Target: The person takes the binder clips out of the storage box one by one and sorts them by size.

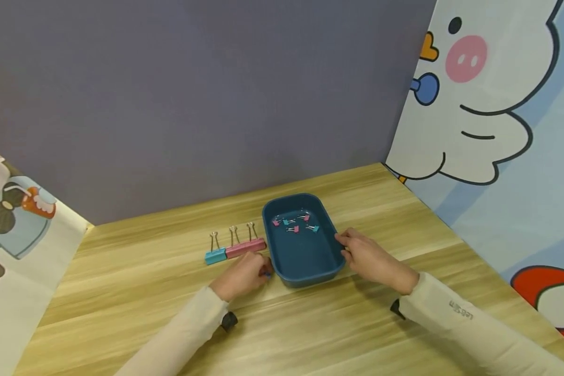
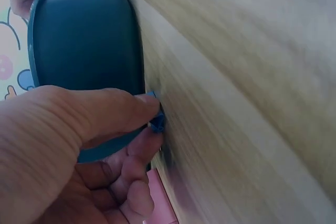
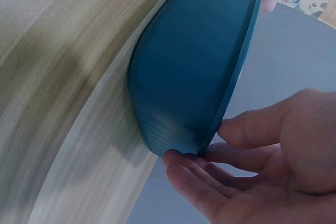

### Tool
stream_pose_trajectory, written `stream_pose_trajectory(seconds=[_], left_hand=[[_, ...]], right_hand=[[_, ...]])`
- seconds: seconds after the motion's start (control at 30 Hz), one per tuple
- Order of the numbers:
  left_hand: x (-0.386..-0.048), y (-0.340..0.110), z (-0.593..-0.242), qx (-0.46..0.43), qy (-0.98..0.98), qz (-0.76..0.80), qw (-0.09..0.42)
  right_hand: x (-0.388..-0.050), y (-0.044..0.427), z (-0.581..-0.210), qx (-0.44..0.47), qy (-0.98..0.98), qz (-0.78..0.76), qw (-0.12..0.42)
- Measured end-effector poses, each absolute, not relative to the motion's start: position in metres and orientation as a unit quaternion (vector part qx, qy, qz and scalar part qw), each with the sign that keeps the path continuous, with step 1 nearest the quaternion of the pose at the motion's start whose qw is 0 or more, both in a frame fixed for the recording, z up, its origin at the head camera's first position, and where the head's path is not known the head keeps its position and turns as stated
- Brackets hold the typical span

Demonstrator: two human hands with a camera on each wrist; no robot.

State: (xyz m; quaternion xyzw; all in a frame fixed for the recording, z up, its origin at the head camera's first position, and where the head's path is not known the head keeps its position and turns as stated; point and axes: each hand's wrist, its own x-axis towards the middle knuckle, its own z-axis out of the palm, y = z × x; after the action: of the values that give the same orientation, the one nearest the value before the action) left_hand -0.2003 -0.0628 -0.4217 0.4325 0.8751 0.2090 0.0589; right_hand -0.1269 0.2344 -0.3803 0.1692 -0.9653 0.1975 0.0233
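Observation:
In the head view a dark teal plastic tray (image 1: 305,263) stands on the table, with several small pink and blue binder clips (image 1: 293,228) lying toward its far end. My left hand (image 1: 244,275) is just left of the tray's near corner. Between its thumb and forefinger it pinches a small blue binder clip (image 2: 157,121), close to the tabletop and partly hidden by the fingertips. At the tray's right side, my right hand (image 1: 373,261) grips the rim. In the right wrist view its thumb (image 3: 247,129) lies at the rim, with fingers against the outer wall.
Left of the tray is a row of large binder clips, a blue one (image 1: 215,256) and pink ones (image 1: 245,248), handles pointing away. A grey panel (image 1: 216,104) rises behind the wooden table (image 1: 136,292). Cartoon-printed walls flank both sides.

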Motion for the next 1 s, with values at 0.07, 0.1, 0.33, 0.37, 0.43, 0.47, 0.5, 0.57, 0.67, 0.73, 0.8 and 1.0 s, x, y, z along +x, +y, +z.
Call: stream_pose_trajectory(seconds=[0.07,0.1,0.33,0.37,0.43,0.47,0.5,0.57,0.67,0.73,0.8,1.0], left_hand=[[-0.201,-0.064,-0.423,0.435,0.875,0.204,0.05],[-0.201,-0.065,-0.423,0.437,0.875,0.202,0.046],[-0.201,-0.067,-0.425,0.44,0.874,0.2,0.047],[-0.202,-0.067,-0.425,0.441,0.874,0.2,0.046],[-0.202,-0.067,-0.425,0.442,0.874,0.197,0.046],[-0.203,-0.067,-0.425,0.442,0.874,0.197,0.047],[-0.203,-0.067,-0.425,0.442,0.874,0.196,0.048],[-0.203,-0.067,-0.424,0.438,0.875,0.198,0.05],[-0.203,-0.069,-0.42,0.431,0.876,0.209,0.055],[-0.204,-0.07,-0.414,0.429,0.876,0.216,0.05],[-0.205,-0.071,-0.407,0.432,0.874,0.218,0.035],[-0.209,-0.069,-0.385,0.416,0.884,0.211,-0.006]], right_hand=[[-0.127,0.234,-0.381,0.173,-0.965,0.197,0.025],[-0.127,0.234,-0.381,0.174,-0.964,0.198,0.025],[-0.128,0.235,-0.382,0.172,-0.963,0.204,0.023],[-0.128,0.235,-0.382,0.171,-0.964,0.205,0.022],[-0.128,0.235,-0.382,0.169,-0.964,0.206,0.021],[-0.127,0.236,-0.383,0.168,-0.964,0.206,0.02],[-0.127,0.236,-0.383,0.168,-0.964,0.205,0.02],[-0.128,0.236,-0.383,0.171,-0.964,0.201,0.022],[-0.129,0.235,-0.383,0.173,-0.965,0.195,0.022],[-0.13,0.235,-0.382,0.174,-0.964,0.198,0.02],[-0.13,0.235,-0.381,0.172,-0.964,0.2,0.016],[-0.128,0.236,-0.379,0.167,-0.964,0.205,0.007]])
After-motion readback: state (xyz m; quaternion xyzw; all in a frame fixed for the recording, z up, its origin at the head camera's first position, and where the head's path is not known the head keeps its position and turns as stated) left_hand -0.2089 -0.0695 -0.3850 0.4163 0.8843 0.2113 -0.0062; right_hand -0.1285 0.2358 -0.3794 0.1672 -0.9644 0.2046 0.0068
